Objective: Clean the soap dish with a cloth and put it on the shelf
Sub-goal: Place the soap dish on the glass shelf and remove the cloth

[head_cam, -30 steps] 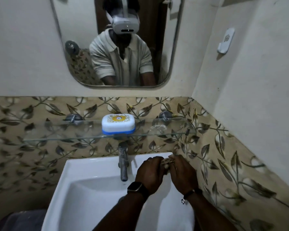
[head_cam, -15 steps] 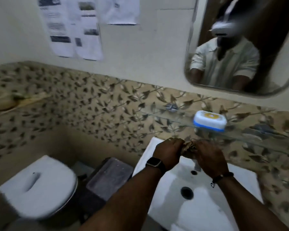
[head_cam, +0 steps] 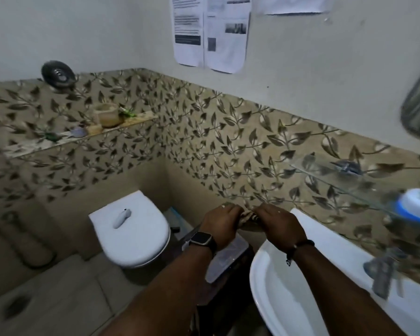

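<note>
A white soap dish with a blue base point(head_cam: 416, 207) stands on the glass shelf point(head_cam: 325, 177) at the far right, partly cut off by the frame edge. Left of the white sink point(head_cam: 277, 287), my left hand point(head_cam: 222, 224) and my right hand point(head_cam: 280, 225) are side by side and together grip a small patterned cloth point(head_cam: 249, 217) bunched between them. Most of the cloth is hidden by my fingers. Both hands are well to the left of the soap dish.
A white toilet with shut lid point(head_cam: 131, 229) stands at lower left, with a dark stool carrying a clear lid point(head_cam: 226, 260) between it and the sink. A tap point(head_cam: 383, 272) rises at the sink's right. A stone ledge point(head_cam: 83, 135) with small items runs along the left wall.
My view has swung left from the mirror and sink to the toilet corner. Both hands stay together on the cloth and have moved left, off the basin. The soap dish stays on the shelf.
</note>
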A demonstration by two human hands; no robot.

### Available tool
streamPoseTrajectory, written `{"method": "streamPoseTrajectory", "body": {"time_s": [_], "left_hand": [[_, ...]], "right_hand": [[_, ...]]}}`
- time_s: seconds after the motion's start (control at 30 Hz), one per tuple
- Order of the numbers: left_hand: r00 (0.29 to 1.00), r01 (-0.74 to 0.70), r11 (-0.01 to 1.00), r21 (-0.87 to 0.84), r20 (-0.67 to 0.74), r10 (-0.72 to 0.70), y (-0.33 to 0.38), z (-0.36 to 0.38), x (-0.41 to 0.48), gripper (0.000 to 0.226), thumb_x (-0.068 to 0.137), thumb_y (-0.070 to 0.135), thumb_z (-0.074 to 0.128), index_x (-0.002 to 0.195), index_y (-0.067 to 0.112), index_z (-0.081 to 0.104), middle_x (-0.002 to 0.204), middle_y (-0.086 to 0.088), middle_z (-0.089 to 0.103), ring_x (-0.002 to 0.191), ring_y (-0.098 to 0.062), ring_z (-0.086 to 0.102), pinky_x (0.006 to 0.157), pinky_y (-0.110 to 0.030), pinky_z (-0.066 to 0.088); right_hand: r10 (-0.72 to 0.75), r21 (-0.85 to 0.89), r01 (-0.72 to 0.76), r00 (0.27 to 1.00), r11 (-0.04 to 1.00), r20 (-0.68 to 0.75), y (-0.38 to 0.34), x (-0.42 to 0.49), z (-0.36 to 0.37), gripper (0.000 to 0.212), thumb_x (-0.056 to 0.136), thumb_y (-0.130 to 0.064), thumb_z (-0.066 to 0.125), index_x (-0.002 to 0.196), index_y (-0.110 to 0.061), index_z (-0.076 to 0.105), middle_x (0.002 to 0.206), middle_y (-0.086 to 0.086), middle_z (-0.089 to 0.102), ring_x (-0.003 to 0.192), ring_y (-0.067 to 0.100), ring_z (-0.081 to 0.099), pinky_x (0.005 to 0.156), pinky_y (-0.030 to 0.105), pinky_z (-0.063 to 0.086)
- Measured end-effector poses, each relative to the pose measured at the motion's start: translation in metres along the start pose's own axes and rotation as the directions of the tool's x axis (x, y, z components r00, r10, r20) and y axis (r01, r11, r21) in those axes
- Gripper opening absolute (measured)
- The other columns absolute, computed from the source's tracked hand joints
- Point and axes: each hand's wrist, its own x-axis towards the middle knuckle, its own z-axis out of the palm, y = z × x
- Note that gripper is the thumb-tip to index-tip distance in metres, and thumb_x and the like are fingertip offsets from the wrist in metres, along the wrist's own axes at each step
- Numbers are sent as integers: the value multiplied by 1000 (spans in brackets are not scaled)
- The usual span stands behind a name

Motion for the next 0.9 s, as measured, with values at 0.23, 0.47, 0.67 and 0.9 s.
{"method": "streamPoseTrajectory", "body": {"time_s": [0.23,0.47,0.67,0.9], "left_hand": [[993,85,996,14,77,-85,-71,31,10,27,82,16,63,108,19,61,102,-6,68,91,-32,60,64,-35,43],[936,248,967,-60,274,-222,-127,110,-1,24,85,20,55,108,23,59,117,-3,65,109,-25,56,79,-33,42],[841,373,926,-60,443,-310,-179,189,-9,25,95,33,48,117,25,58,125,0,61,119,-21,54,91,-29,37],[829,333,943,-5,478,-290,-227,241,8,40,97,25,45,137,24,50,141,-2,54,129,-26,47,101,-38,39]], "right_hand": [[8,37,-16,976,999,217,4,67,64,18,79,-19,66,95,-21,59,97,3,62,87,29,60,60,35,46],[31,58,-69,872,996,488,14,112,166,20,84,-29,52,104,-30,56,106,2,59,95,28,60,70,34,47],[-20,18,10,720,1000,693,23,135,275,30,94,-34,48,123,-28,53,127,7,56,111,31,56,89,44,51],[65,-66,-26,697,998,714,30,153,336,35,99,-30,41,132,-25,50,143,8,44,128,33,41,101,45,38]]}}
